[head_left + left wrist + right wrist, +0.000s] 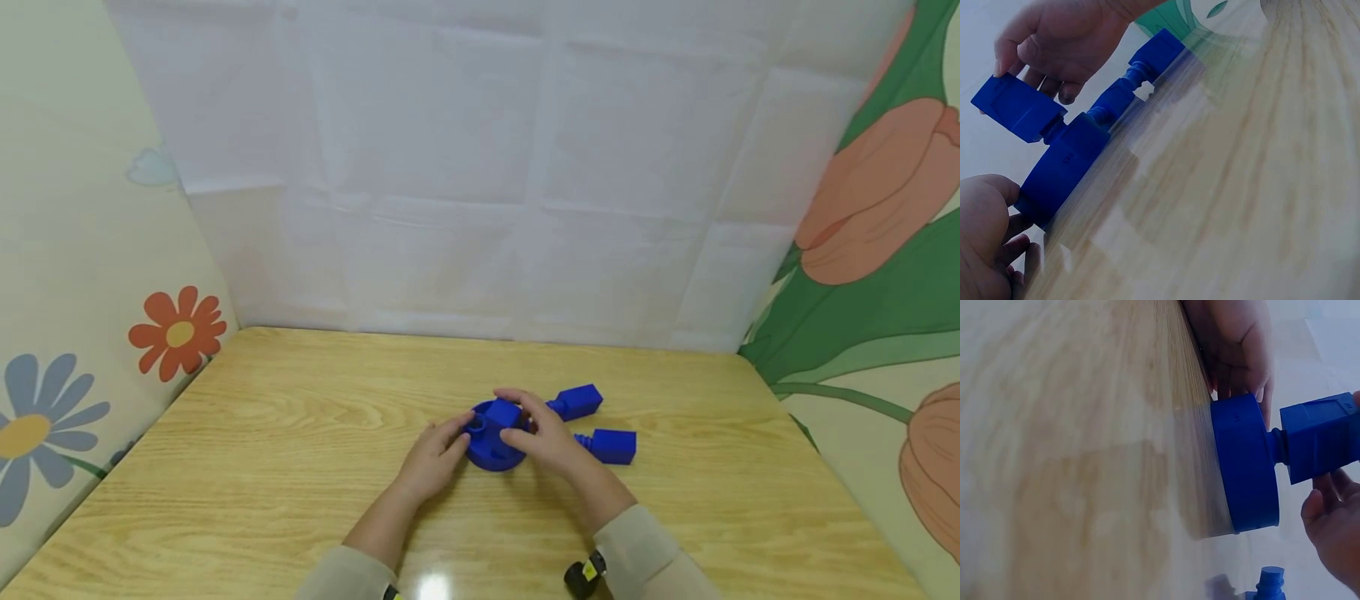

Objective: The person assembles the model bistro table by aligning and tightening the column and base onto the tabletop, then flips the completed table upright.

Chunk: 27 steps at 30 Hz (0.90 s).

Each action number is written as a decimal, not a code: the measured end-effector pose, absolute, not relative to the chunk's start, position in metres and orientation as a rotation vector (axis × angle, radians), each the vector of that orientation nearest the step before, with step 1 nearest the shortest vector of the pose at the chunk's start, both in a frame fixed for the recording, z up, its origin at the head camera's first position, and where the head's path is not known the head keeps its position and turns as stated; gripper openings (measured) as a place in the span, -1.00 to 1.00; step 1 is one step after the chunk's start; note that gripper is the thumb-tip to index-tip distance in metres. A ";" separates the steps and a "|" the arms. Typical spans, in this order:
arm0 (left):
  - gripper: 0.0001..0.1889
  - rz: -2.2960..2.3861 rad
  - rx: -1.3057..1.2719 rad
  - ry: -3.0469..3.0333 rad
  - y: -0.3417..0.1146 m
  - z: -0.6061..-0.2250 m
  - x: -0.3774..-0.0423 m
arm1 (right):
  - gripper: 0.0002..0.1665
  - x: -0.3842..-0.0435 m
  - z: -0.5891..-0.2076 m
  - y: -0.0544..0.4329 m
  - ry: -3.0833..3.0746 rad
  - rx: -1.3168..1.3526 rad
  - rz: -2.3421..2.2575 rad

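A round blue base (495,460) with round openings in its top lies flat on the table. My left hand (431,461) holds its left edge, thumb and fingers against the rim. With my right hand (553,440) I grip a blue rectangular block (503,412) that stands upright over the base. In the right wrist view the block's narrow ridged neck (1277,446) meets the base's top; how deep it sits is hidden. Two similar blue blocks with ridged necks lie on their sides to the right, one farther back (581,402) and one nearer (613,447).
The wood-grain table (262,467) reaches back to a white cloth (465,167). Flowered panels, such as the tulip one (885,192), border both sides. A small black device (583,577) sits by the right sleeve.
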<state>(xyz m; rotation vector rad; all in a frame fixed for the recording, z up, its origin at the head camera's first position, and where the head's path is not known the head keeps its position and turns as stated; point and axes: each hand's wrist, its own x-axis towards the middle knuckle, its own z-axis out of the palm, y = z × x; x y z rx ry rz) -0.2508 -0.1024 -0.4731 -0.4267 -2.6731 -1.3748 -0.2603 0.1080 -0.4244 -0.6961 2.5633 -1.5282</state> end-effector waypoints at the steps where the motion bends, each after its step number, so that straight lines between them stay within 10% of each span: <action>1: -0.60 -1.373 -0.428 -2.673 -0.103 -0.473 -0.251 | -0.35 -0.261 -0.424 0.108 2.558 -0.680 -1.526; 13: -0.61 -1.371 -0.417 -2.669 -0.103 -0.472 -0.250 | -0.27 -0.264 -0.425 0.102 2.568 -0.382 -1.631; 27: -0.61 -1.372 -0.417 -2.660 -0.103 -0.472 -0.250 | -0.64 -0.265 -0.432 0.106 2.464 -0.443 -1.887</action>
